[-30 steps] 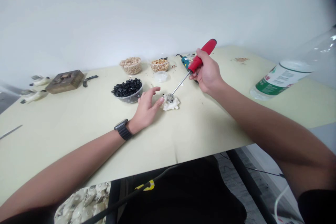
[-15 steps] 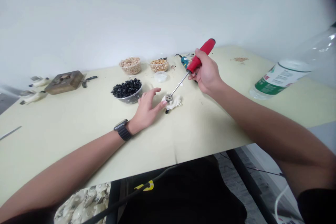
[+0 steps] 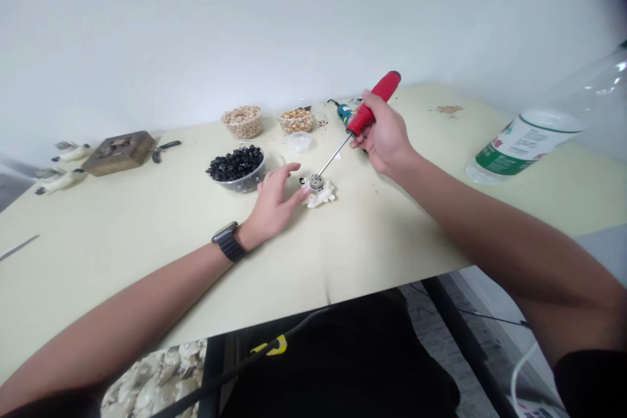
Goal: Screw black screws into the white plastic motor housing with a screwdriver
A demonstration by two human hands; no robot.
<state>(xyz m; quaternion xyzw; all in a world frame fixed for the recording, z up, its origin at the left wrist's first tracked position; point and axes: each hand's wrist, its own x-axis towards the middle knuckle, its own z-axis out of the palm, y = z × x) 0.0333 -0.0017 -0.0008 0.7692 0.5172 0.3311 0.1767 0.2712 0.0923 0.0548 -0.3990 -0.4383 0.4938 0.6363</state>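
My right hand (image 3: pixel 386 134) is wrapped round the red handle of a screwdriver (image 3: pixel 379 99). Its metal shaft slants down to the left, and the tip meets a round metal piece (image 3: pixel 317 181) on top of a small white plastic part (image 3: pixel 321 198). That part rests on the table, with a small black bit at its upper left. My left hand (image 3: pixel 277 202), a dark watch on its wrist, lies to the left of the part. Its thumb touches the part's left edge while the index finger stretches out behind, apart from it.
Beside my left hand stands a clear bowl of black pieces (image 3: pixel 238 166). Behind it are two tubs of small tan pieces (image 3: pixel 242 121) (image 3: pixel 296 119), a clear lid (image 3: pixel 300 142) and a teal power tool (image 3: pixel 344 112). A wooden block (image 3: pixel 119 153) sits left, a large bottle (image 3: pixel 519 144) right.
The white part has turned under the screwdriver tip; its black bit has gone from the near side to the upper left. Both hands stay almost in place.
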